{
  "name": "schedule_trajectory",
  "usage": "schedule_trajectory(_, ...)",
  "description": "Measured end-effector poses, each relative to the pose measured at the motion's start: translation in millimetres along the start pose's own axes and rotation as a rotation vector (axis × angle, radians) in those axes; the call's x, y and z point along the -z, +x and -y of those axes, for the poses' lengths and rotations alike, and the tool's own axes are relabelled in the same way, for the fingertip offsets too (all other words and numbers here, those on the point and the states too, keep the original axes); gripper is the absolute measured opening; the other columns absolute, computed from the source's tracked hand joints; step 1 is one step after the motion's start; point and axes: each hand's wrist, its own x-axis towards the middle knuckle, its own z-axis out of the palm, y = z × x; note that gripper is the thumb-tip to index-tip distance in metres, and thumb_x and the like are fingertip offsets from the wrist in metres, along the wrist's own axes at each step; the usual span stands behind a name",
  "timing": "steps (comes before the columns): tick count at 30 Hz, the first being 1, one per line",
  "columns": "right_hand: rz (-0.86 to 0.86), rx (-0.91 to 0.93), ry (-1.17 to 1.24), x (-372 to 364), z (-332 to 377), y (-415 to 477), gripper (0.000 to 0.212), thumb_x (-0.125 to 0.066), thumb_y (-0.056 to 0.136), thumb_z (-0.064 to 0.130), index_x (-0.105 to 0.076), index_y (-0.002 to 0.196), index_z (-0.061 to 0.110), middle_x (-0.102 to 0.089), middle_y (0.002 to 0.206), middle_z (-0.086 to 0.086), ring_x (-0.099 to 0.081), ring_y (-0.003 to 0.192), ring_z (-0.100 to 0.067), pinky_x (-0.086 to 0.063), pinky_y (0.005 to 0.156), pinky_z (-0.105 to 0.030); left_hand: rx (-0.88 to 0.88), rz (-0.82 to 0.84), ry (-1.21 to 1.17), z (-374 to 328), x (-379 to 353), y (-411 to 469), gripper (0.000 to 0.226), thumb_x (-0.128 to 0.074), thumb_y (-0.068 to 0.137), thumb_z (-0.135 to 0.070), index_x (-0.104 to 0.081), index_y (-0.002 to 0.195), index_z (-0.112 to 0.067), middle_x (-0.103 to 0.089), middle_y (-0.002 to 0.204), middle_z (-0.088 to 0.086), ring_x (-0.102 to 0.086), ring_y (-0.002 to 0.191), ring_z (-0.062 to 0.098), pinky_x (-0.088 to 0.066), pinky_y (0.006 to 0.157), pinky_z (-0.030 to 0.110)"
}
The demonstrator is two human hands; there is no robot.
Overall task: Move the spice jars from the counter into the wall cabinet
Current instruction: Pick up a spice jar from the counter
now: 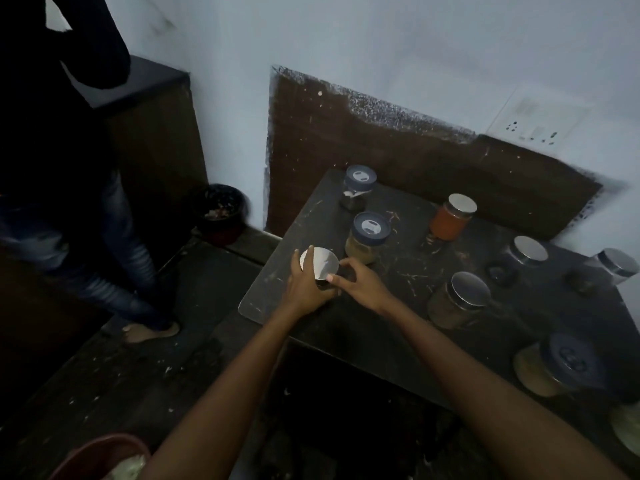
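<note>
My two forearms run up from the frame's bottom to the dark counter [398, 278]. Left hand [306, 287] is wrapped around a silver-lidded jar [319, 264] standing upright near the counter's left corner; right hand [360, 284] touches it, fingers loosely curled. No wall cabinet shows.

No readable text, jars [367, 237] seemingly unlabelled, dim view

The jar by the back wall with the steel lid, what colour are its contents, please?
Orange-red, in the head view.
</note>
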Motion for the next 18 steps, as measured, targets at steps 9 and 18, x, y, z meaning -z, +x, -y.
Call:
schedule_trajectory(9,0.063,-0.052,0.148,-4,-1,-6,0.070,-0.071,0.079,0.019,-0.036,0.139,0.018,-0.040,0.145,-0.004,-0.043,0.128,-0.023,-0.039,0.106,-0.043,0.081,-0.188,-0.304,12,-3,0,0.106,-0.086,0.061,-0.026,-0.022,0.144,-0.015,-0.040,0.144,0.011,-0.039,0.132,0.029,-0.035,0.106,0.041)
schedule_trajectory(18,-0.013,0.076,0.254,33,8,-31,0.073,-0.071,0.078,0.004,-0.036,0.141,0.017,-0.041,0.145,-0.004,-0.050,0.121,-0.024,-0.046,0.097,-0.036,-0.011,-0.161,-0.460,-25,24,-15,0.085,-0.086,0.061,-0.022,-0.041,0.133,-0.012,-0.052,0.131,0.006,-0.050,0.119,0.021,-0.045,0.093,0.029)
